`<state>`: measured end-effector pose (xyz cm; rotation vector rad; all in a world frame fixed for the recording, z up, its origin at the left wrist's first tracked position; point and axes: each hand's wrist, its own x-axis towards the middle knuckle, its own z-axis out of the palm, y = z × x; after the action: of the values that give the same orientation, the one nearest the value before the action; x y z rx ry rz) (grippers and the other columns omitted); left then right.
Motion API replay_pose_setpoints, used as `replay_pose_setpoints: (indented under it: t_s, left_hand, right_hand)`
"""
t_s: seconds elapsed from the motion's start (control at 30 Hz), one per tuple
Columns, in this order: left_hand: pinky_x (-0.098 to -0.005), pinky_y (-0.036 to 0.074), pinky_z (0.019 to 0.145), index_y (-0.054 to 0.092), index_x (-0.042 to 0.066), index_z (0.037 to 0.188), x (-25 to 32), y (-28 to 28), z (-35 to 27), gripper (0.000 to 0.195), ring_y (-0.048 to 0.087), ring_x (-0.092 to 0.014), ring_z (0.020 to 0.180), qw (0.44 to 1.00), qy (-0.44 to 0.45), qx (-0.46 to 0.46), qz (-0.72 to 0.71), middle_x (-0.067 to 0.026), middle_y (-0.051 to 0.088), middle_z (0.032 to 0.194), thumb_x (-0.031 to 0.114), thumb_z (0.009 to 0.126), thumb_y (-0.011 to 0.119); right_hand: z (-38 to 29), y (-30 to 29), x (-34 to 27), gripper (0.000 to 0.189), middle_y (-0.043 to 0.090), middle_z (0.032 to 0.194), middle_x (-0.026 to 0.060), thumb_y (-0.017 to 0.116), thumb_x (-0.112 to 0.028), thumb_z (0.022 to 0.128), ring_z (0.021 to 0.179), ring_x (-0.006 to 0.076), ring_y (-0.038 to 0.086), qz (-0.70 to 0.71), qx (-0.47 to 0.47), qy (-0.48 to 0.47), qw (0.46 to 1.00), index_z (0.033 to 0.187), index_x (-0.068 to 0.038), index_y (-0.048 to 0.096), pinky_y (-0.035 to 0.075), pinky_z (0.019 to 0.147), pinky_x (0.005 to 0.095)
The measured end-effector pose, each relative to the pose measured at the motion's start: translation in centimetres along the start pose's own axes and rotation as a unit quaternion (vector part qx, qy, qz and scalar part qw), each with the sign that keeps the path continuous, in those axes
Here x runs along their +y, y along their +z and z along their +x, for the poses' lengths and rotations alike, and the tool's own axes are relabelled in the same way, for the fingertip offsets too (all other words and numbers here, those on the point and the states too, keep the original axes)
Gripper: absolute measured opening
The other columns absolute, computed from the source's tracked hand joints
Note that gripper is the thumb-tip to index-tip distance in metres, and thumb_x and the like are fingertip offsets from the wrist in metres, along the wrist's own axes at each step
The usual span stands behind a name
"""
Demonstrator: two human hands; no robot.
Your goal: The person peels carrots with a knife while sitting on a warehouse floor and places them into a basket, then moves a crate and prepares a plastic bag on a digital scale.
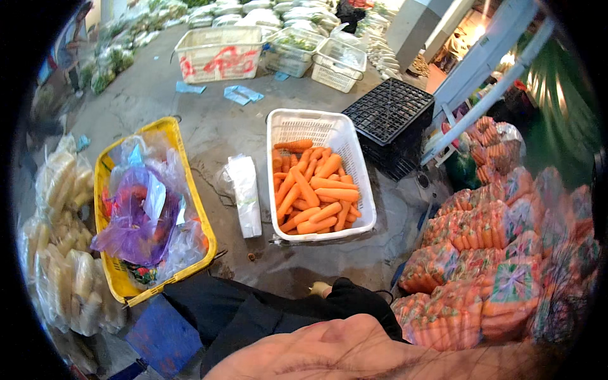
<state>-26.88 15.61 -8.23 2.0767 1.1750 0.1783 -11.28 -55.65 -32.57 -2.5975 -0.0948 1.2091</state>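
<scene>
Neither of my hands can be made out in the head view. A bit of skin with a pale tip (320, 289) shows beside dark cloth; whether it is a hand or a foot, I cannot tell. Before me on the concrete floor stands a white plastic crate (368, 209) partly filled with loose carrots (306, 187). A stack of white plastic bags (247, 199) lies just left of it. Farther left, a yellow plastic crate (190, 183) holds clear plastic bags and a purple bag (137, 228). My dark-clothed legs (228, 301) are at the bottom.
Bagged carrots (475, 232) are piled at right, near black crates (389, 111) and blue metal poles (489, 90). Bags of pale, long produce (64, 237) lie left. Crates, including a red-marked one (218, 57), and bagged produce are behind. A person (73, 47) stands far left.
</scene>
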Motion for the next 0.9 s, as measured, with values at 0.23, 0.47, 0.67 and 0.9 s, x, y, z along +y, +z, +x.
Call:
replay_pose_setpoints:
  t_s: [0.23,0.47,0.67,0.9]
  left_hand:
    - [-0.0339,0.041,0.058,0.059,-0.006,0.077,1.6,-2.6,-0.9,0.038,0.048,-0.016,0.061,0.994,0.077,0.065,0.046,-0.0088,0.058,0.065,0.026,0.092,0.048]
    - [-0.0349,0.036,0.051,0.057,-0.007,0.071,-2.9,-1.3,-3.7,0.044,0.039,-0.015,0.054,0.99,0.122,0.075,0.005,-0.0085,0.051,0.056,0.03,0.094,0.05]
    - [-0.036,0.045,0.056,0.067,0.004,0.074,0.0,1.2,-14.7,0.025,0.061,-0.023,0.056,0.981,0.151,0.092,0.084,-0.01,0.065,0.064,0.024,0.085,0.058]
    - [-0.0381,0.044,0.053,0.061,-0.001,0.065,-6.3,1.4,-20.5,0.026,0.052,-0.019,0.048,0.96,0.039,0.128,0.247,-0.009,0.054,0.053,0.02,0.08,0.061]
  right_hand:
    - [-0.5,-6.4,-3.7,0.033,0.066,0.091,0.02,0.062,-0.034,0.074,0.088,0.0376,0.061,0.055,0.077,0.011,0.995,0.09,-0.006,0.07,0.048,0.076,0.0443]
    - [-7.3,-19.2,-17.0,0.032,0.063,0.111,0.0138,0.061,-0.024,0.081,0.1,0.0259,0.061,0.14,0.188,-0.391,0.89,0.109,-0.008,0.063,0.047,0.089,0.0349]
    - [-5.8,-29.4,-13.7,0.022,0.067,0.096,0.0096,0.059,-0.011,0.086,0.084,0.0166,0.064,0.277,0.368,-0.333,0.823,0.106,-0.003,0.063,0.05,0.076,0.028]
    - [0.5,-34.1,-6.2,0.043,0.065,0.105,0.0138,0.07,-0.028,0.072,0.098,0.0285,0.062,0.088,0.458,0.02,0.884,0.109,-0.007,0.061,0.047,0.087,0.0382]
